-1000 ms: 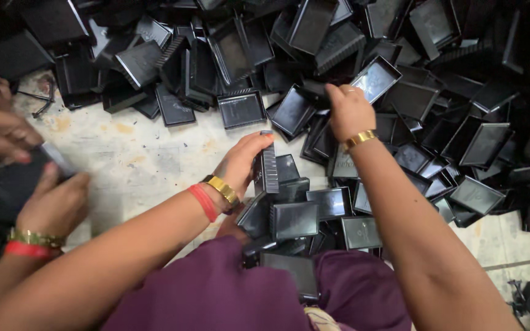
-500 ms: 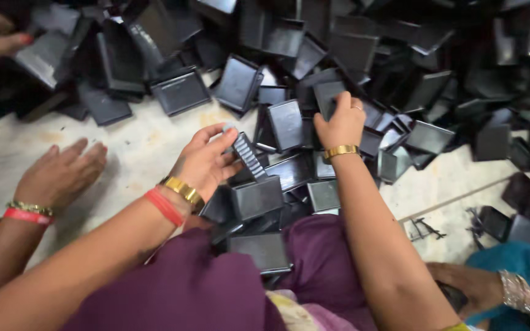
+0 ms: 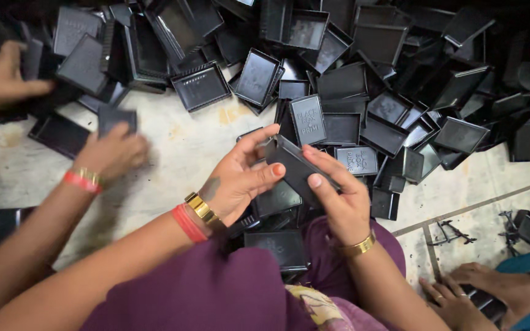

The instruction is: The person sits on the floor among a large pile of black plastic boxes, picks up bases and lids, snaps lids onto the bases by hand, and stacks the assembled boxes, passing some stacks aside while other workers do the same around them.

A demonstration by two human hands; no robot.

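A great heap of black trays (image 3: 363,79) covered the far half of the pale floor (image 3: 173,153), spilling toward the person's purple lap (image 3: 216,294), where a few more trays lay. Other people's hands worked at the edges: one with a red bangle (image 3: 115,150) pressed on a tray at left, another (image 3: 4,73) reached in at top left, and a third (image 3: 455,294) rested on a tray at lower right. In the middle, just above the lap, the person held one tray (image 3: 295,168) tilted on edge between both hands. The left hand (image 3: 240,178) was closed on its near-left end, thumb across the face; the right hand (image 3: 338,196) gripped the long right edge, fingers curled over the rim. The tray looked like thin moulded plastic: probably light, fairly stiff yet able to flex, smooth and a little slippery, likely to crack if twisted hard. The raised rim seemed the surest hold, pinched on opposite edges rather than on the flat bottom.
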